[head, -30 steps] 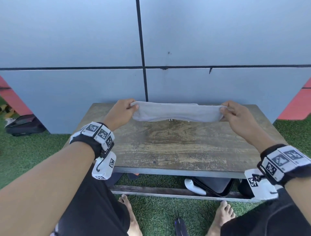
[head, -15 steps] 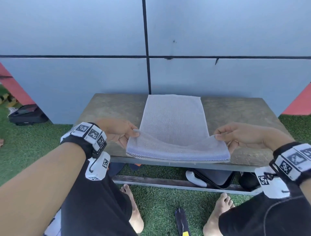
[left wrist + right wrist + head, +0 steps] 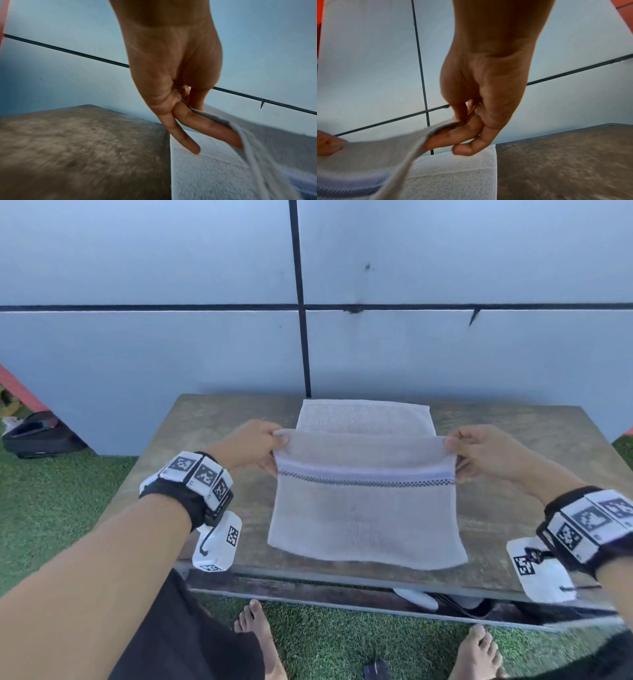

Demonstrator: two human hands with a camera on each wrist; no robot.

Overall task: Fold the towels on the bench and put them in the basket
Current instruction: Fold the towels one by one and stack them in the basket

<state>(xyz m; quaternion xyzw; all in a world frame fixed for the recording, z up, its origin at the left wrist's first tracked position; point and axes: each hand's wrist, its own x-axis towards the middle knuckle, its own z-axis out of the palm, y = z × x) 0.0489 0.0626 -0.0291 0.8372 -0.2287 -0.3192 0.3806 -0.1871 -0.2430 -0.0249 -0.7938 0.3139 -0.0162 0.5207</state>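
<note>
A pale grey towel (image 3: 363, 518) with a dark checked stripe lies on the wooden bench (image 3: 513, 491), half folded over itself. My left hand (image 3: 253, 445) pinches its left corner and my right hand (image 3: 479, 451) pinches its right corner, holding the lifted edge just above the lower layer. Seen from the left wrist, the fingers (image 3: 202, 121) clamp the towel (image 3: 257, 142) edge. The right wrist camera catches the fingers (image 3: 453, 135) pinching the towel (image 3: 376, 151) above the flat layer. No basket is in view.
A blue-grey panelled wall (image 3: 205, 337) stands right behind the bench. Artificial grass (image 3: 51, 508) surrounds it. A dark bag (image 3: 37, 436) lies at the left by the wall. Dark and white items (image 3: 442, 601) sit under the bench. My bare feet (image 3: 260, 635) are at its front.
Both hands pulled the towel's edge from the back of the bench to the front, spreading it flat, then carried the near edge back toward the wall, folding it over.
</note>
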